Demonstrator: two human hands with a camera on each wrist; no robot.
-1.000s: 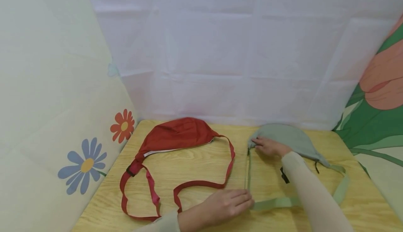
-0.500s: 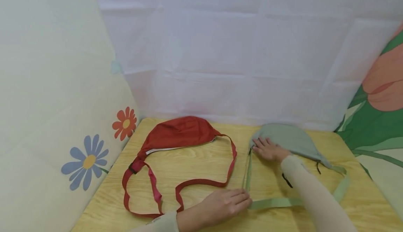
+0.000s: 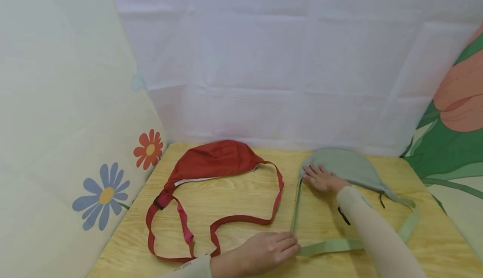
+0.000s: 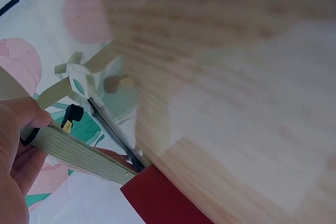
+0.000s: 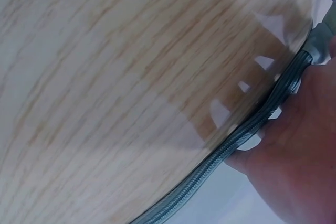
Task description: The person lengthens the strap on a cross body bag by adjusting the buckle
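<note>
A grey-green waist bag point(image 3: 345, 164) lies at the back right of the table, its light green strap point(image 3: 336, 246) looping toward the front. My right hand point(image 3: 322, 179) rests on the bag's left end with fingers spread; the right wrist view shows the zipper point(image 5: 205, 169) along the edge beside it. Down at the near left corner of the loop, my left hand point(image 3: 266, 249) pinches the strap. In the left wrist view, thumb and fingers grip the ribbed webbing point(image 4: 79, 153) at a black slider point(image 4: 30, 136). Between the hands the strap runs nearly straight.
Left of the green bag lies a red waist bag point(image 3: 216, 159) with its red strap point(image 3: 241, 219) loosely curved toward my left forearm. A black buckle piece point(image 3: 344, 216) sits beside my right sleeve. A white cloth point(image 3: 241, 60) hangs behind the wooden table point(image 3: 234, 198).
My right hand's fingers have spread out over the bag's left end. My left hand has shifted slightly toward me with the strap, and that strap section looks narrower and straighter.
</note>
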